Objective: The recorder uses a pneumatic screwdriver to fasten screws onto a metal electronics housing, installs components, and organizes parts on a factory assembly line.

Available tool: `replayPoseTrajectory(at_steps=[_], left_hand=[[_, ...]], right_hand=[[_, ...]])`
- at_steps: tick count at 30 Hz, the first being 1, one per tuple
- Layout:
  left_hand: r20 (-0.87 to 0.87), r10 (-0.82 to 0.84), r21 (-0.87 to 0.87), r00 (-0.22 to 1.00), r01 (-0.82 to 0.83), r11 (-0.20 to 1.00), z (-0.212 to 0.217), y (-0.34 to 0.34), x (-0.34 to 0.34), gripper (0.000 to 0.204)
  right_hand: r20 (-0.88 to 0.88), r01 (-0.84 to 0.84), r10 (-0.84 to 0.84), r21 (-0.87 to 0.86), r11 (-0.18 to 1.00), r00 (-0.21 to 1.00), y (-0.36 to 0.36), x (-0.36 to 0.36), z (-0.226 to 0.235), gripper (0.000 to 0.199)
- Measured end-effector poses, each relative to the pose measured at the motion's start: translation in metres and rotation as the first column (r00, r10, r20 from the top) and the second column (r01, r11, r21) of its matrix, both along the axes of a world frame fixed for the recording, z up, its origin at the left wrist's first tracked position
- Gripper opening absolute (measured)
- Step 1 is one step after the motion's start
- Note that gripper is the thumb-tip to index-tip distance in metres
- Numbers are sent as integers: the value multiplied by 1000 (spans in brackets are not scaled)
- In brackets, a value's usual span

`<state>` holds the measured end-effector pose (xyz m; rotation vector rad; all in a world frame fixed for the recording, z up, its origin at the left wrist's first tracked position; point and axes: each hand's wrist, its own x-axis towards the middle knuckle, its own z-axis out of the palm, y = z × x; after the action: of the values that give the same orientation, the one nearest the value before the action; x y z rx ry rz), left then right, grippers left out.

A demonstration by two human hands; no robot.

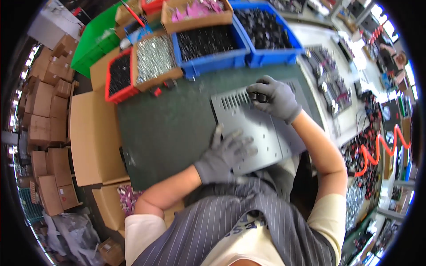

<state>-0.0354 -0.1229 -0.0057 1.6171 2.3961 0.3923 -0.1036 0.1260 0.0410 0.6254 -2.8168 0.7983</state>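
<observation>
A flat grey metal panel (266, 138) with rows of slots and small holes lies on the dark green table top (164, 133), close against my body. My left hand (225, 156), in a grey glove, rests with fingers spread on the panel's left side and near edge. Over the slotted far part, my gloved right hand (277, 98) is closed on a small black part (258, 96). Its exact kind cannot be made out, since the fingers cover much of it.
Along the far side stand two blue bins (217, 68) of black parts, a cardboard tray (156, 79) of silvery pieces and a red bin (120, 95). Open cardboard flaps (95, 137) edge the table's left. A coiled red hose (379, 146) hangs at right.
</observation>
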Motion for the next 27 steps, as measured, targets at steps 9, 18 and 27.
replayPoseTrajectory(at_steps=[9,18,27], left_hand=[[-12,256,401,967,-230,887,-4,27,-61,96],[-80,182,200,980,-163,966,-3,77,-68,98],[14,231,397,973,-218,891,2,77,-55,31]], right_hand=[[-100,28,-6,225,974,995,5,51,-32,79],[-107,286,-266,261,922,958,39,99,-35,89],[-176,390,-365,143,909,914,40,114,-40,58]])
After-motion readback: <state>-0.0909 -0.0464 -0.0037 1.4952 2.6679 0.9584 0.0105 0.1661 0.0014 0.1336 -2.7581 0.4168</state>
